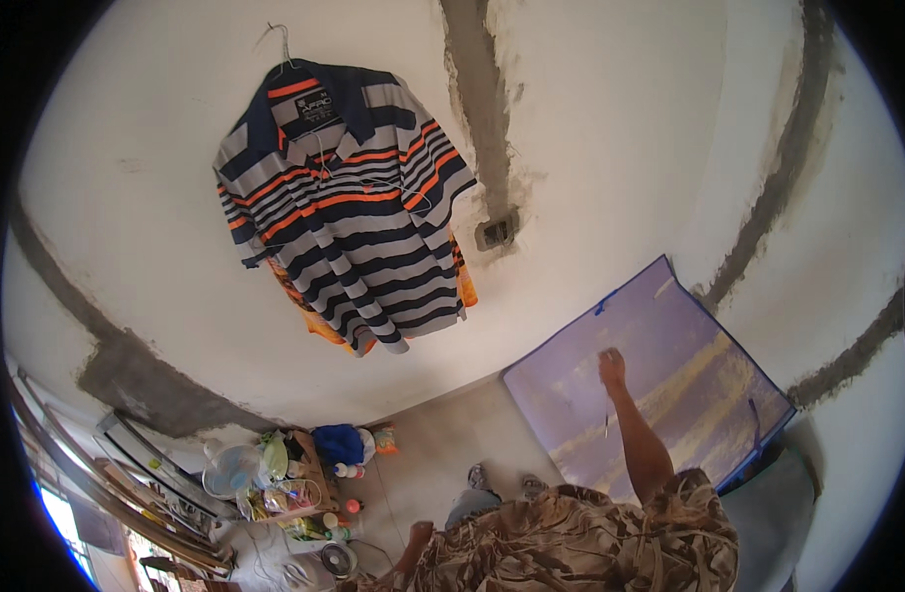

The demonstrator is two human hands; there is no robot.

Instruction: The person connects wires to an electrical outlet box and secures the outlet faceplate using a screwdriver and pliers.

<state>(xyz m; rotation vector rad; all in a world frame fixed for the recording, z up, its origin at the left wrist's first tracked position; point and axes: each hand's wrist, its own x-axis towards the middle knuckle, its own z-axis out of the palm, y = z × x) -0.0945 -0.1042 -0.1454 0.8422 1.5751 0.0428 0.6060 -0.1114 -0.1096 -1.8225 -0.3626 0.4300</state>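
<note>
My right hand (612, 367) is raised in front of a large purple panel (659, 331) with yellowish patches and a blue edge. Its fingers are closed, and a thin pale strand or stick (606, 422) hangs below them; its kind is too small to make out. My left hand (421, 533) is low beside my body, its fingers curled; anything in it is hidden. A striped polo shirt (373, 217) in grey, navy and orange hangs on a wire hanger (282, 44) on the wall, with an orange patterned garment (319, 331) behind it.
Clutter stands at the lower left: a cardboard box (309, 464), a clear plastic tub (230, 472), a blue cloth (336, 444) and a small fan (339, 560). A metal frame (127, 444) leans there. The wall has grey cement strips (477, 109) and a recessed socket box (496, 234).
</note>
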